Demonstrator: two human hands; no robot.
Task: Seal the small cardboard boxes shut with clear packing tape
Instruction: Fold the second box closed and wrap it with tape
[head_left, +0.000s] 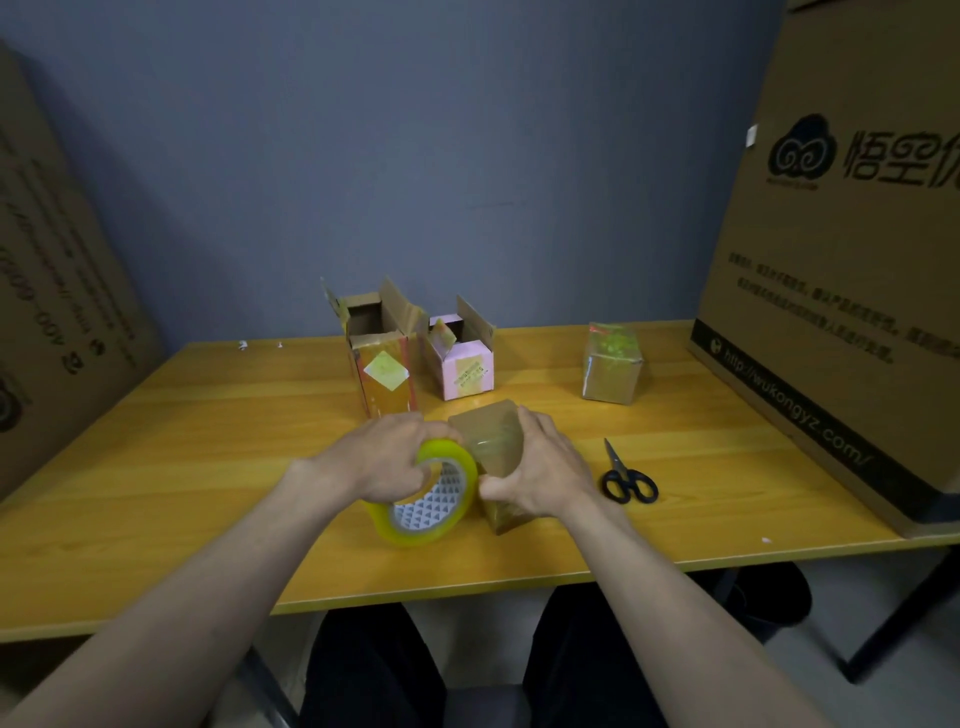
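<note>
A small brown cardboard box (491, 441) with its flaps closed stands on the wooden table (208, 467) in front of me. My right hand (545, 467) grips its right side, thumb on the near face. My left hand (387, 457) holds a roll of clear yellowish packing tape (431, 499) through its core, pressed against the box's left side. A strip of tape runs from the roll onto the box top. Behind stand an open brown box (382, 358) and an open pink box (465, 364). A taped, closed box (613, 364) sits at the back right.
Black-handled scissors (626, 475) lie on the table just right of my right hand. A very large printed carton (841, 260) fills the table's right side. Another big carton (52, 291) leans at the far left. A blue-grey wall is behind.
</note>
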